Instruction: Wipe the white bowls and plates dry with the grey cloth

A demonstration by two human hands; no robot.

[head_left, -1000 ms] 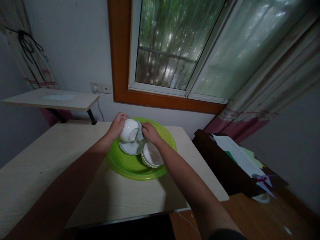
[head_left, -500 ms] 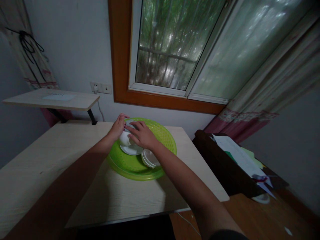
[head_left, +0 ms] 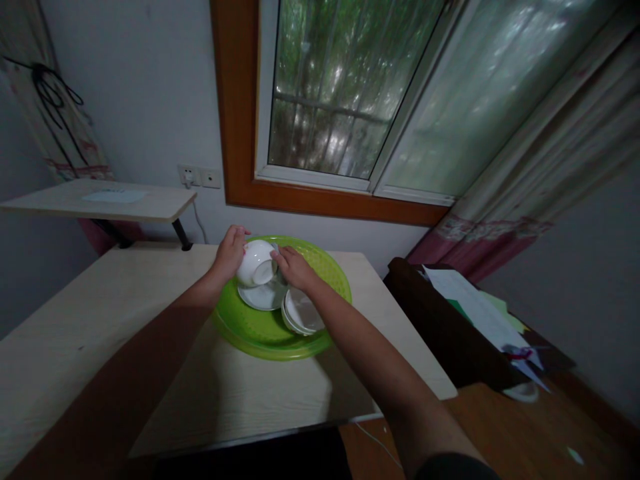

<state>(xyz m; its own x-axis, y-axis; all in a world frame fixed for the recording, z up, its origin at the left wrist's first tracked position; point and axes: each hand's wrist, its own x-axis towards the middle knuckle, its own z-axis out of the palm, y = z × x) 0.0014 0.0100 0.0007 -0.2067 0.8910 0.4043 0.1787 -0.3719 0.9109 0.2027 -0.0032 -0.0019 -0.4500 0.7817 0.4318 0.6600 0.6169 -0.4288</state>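
My left hand (head_left: 231,252) grips a white bowl (head_left: 254,259) by its left side. The bowl is tipped over, its round foot facing down and to the right. Closed at the bowl's right side is my right hand (head_left: 294,265), with a small piece of grey cloth (head_left: 275,248) showing at its fingertips; most of the cloth is hidden. Beneath the bowl a white plate (head_left: 261,299) lies in a round green plastic tray (head_left: 270,354). A stack of white bowls (head_left: 301,313) stands in the tray beside the plate, partly behind my right forearm.
The tray rests on a pale wooden table (head_left: 260,393). A raised shelf (head_left: 125,208) stands at the table's back left. Behind are a wall socket (head_left: 189,176) and a window (head_left: 330,100). Papers (head_left: 475,313) lie on a dark brown piece of furniture to the right.
My right hand has moved right with the grey cloth, off the front of the bowl. The bowl has turned so its foot shows. My left hand still holds it.
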